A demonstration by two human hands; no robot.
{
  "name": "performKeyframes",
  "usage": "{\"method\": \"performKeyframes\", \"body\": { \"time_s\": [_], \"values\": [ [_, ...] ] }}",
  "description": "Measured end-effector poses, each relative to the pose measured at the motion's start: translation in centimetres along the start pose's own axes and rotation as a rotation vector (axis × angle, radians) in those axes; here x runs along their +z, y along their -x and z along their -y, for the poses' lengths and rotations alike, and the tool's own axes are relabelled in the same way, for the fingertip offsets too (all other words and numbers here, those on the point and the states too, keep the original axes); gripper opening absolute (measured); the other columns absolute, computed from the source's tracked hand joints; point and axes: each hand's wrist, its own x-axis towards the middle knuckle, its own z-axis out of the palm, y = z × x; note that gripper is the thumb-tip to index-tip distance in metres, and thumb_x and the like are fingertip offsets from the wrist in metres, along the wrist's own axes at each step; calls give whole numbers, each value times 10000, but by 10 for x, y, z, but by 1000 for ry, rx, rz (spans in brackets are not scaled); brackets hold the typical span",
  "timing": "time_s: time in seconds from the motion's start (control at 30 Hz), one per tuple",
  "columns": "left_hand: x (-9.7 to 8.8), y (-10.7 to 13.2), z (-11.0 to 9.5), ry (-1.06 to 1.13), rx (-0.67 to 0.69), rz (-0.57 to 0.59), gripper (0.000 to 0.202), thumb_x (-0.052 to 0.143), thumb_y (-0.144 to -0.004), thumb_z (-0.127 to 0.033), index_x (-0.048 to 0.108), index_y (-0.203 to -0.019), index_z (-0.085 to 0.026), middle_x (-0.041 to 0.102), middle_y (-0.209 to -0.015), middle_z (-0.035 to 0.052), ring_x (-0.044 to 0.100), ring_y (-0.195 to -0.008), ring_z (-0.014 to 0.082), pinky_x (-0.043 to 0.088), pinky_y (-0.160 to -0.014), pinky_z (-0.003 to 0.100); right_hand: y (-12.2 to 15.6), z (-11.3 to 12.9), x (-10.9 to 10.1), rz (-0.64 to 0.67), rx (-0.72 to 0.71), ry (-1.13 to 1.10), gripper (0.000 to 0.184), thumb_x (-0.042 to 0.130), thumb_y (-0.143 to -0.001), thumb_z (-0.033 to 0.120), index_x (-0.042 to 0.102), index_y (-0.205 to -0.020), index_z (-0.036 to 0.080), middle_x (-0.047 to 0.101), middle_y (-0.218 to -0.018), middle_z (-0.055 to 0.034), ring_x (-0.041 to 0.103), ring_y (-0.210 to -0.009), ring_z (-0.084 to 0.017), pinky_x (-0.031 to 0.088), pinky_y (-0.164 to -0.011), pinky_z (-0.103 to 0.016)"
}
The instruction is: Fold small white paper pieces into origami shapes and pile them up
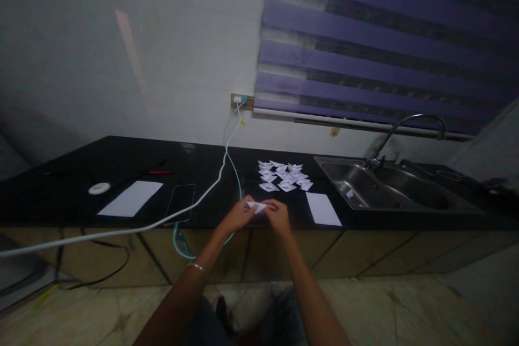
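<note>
Between my two hands is a small piece of folded white paper (257, 206), held over the front edge of the dark counter. My left hand (238, 215), with a silvery bangle on its wrist, pinches the paper's left end. The right end is gripped by the fingers of my right hand (278, 215). Beyond my hands, several folded white paper boats (286, 177) sit in close rows. To the right of my right hand lies a flat white paper sheet (323, 209).
A white cable (211, 188) and a teal cable (234, 165) run from the wall socket (242, 100) across the counter (133, 157). Left are a phone (180, 201), white paper (133, 198), a white round object (99, 188) and a red pen-like item (161, 173). Right is a steel sink (357, 194) with a tap (389, 135).
</note>
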Motion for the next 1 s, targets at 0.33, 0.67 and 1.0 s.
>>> {"method": "performKeyframes", "body": {
  "time_s": [0.33,0.67,1.0],
  "values": [
    [-3,-1,-2,11,-1,-13,279,517,-820,-429,514,-845,-151,530,-691,-18,482,-589,96,352,-522,183,-1,12,-6,171,18,-27,309,652,-735,392,704,-916,147,710,-811,-63,654,-730,-189,509,-685,-288],
    [-4,2,-11,-41,7,-6,279,516,-818,-427,524,-825,-148,536,-682,-16,485,-595,102,348,-522,185,-1,6,-3,148,-37,78,312,650,-738,431,719,-843,145,707,-735,-64,646,-663,-192,494,-623,-277],
    [-5,2,-12,-71,39,11,283,527,-812,-432,525,-799,-149,531,-665,-17,485,-590,104,351,-527,189,-2,6,-3,142,-55,100,297,652,-728,423,727,-812,149,707,-716,-59,643,-664,-197,495,-626,-284]
  ]
}}
